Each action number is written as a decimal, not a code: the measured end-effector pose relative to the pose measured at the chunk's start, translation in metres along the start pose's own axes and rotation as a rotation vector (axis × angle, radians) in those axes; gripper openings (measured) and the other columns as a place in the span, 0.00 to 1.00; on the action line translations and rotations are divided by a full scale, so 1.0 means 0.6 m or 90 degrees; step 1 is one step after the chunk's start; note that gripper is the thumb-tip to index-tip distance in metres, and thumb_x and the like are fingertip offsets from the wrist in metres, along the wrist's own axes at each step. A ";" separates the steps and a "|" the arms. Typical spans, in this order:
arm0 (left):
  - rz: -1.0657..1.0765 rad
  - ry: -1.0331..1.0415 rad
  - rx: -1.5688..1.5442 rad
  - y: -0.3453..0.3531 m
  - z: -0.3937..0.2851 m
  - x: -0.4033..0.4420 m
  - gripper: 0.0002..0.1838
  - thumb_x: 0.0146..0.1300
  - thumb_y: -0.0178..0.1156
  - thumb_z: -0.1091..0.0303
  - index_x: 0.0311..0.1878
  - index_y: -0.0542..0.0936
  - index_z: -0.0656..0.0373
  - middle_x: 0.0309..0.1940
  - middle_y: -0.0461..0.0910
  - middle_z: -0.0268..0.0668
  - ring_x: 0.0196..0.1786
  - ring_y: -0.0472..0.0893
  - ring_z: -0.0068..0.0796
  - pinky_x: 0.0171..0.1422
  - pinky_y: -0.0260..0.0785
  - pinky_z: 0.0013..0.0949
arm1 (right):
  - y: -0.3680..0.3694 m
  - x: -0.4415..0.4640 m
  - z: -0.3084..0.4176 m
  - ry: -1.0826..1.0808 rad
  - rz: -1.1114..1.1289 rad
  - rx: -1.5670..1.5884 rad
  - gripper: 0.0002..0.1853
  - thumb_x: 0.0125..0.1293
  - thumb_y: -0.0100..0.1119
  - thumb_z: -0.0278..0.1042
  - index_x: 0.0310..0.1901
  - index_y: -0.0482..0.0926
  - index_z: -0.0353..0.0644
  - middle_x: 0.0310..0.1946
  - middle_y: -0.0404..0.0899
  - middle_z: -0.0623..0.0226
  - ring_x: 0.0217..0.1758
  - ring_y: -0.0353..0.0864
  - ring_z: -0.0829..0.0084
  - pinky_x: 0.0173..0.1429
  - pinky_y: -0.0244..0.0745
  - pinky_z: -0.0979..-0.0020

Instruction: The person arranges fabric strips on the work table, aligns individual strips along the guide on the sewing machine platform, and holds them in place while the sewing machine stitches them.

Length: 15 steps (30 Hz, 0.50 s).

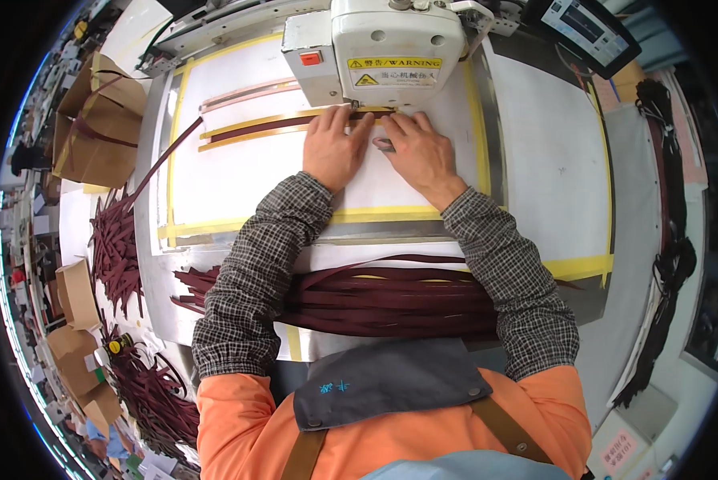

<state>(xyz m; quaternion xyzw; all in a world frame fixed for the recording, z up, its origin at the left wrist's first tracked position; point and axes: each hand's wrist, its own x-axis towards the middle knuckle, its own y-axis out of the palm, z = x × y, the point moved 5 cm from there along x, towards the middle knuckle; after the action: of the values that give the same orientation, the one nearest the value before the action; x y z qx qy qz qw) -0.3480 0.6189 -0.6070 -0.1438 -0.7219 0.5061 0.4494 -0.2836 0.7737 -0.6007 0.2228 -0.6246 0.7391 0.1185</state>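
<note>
- Cardboard box [103,120], upper left of the frame; maroon strips hang over its edge.
- Pile of maroon strips [117,252], left edge of the table [160,280]; loose and tangled.
- Maroon strip [255,126], upper centre-left; lies between two yellow edges and runs right, under the fingers. Best kept flat and straight, without twist, parallel to both edges.
- Left hand [335,148], upper centre; fingers bent, tips down at the strip. Pinching or only pressing: cannot tell.
- Bundle of maroon strips [391,302], lower centre, laid lengthwise before the person.
- White machine head [399,48], top centre, warning label on front. Fingertips are close beneath; they should be clear before it runs.
- Right hand [419,152], just right of centre, fingers curled at the strip; small metal object [384,145] at its thumb side, grip unclear. Even, light pressure from both hands seems wise.
- Screen [583,32], upper right, tilted.
</note>
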 end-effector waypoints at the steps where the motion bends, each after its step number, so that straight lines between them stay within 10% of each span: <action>1: 0.001 0.013 -0.005 0.003 -0.009 0.003 0.22 0.71 0.69 0.62 0.68 0.89 0.49 0.62 0.84 0.45 0.65 0.82 0.50 0.69 0.75 0.51 | -0.005 0.002 -0.003 0.008 0.009 -0.020 0.21 0.69 0.74 0.45 0.59 0.89 0.46 0.54 0.89 0.72 0.56 0.87 0.67 0.50 0.91 0.64; 15: 0.067 -0.073 0.065 -0.086 0.132 -0.091 0.17 0.80 0.64 0.58 0.65 0.88 0.53 0.67 0.88 0.42 0.70 0.86 0.44 0.77 0.77 0.49 | -0.033 -0.032 -0.094 0.071 0.037 -0.028 0.19 0.69 0.75 0.40 0.59 0.91 0.44 0.50 0.88 0.71 0.56 0.85 0.64 0.53 0.88 0.62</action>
<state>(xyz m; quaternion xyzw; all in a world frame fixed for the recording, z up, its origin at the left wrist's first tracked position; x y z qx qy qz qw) -0.3680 0.5118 -0.5969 -0.1291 -0.7113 0.5725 0.3867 -0.2678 0.8345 -0.5994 0.1604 -0.6392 0.7397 0.1360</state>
